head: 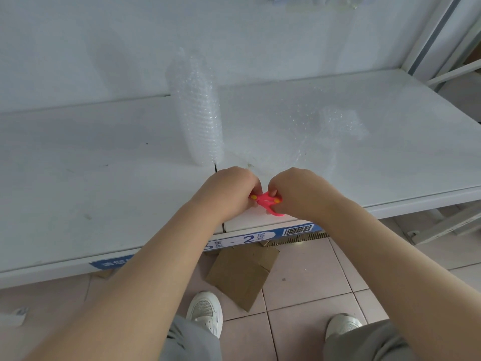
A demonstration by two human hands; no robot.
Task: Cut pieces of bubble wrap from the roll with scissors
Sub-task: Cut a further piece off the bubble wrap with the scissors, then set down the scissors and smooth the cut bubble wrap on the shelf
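Pink plastic scissors [268,200] w/ yellow dots sit at the centre of the view, just inside the front edge of a white shelf [104,178]. Both hands are on them. The left hand [229,194] has its fingers curled in on the scissors' 9 o'clock side, and the right hand [299,191] is clenched round the 3 o'clock side, w/ one pink loop showing below it. The blades are hidden under the hands, so can't tell if they are apart or together.

The bubble wrap roll [197,113] stands upright on the shelf at approx 11 o'clock from the hands, near but not touching them. A loose sheet of bubble wrap [325,131] lies flat at 1 o'clock — clear film, edges hard to trace, its near part reaching toward the right hand.

A blue-and-white label strip [247,239] w/ a barcode runs along the shelf's front edge at 6 o'clock from the hands. Lower still, on the tiled floor [312,277], lies a flat piece of brown cardboard [242,274] — and two white shoes, the left shoe [205,311] and the right shoe [343,325].
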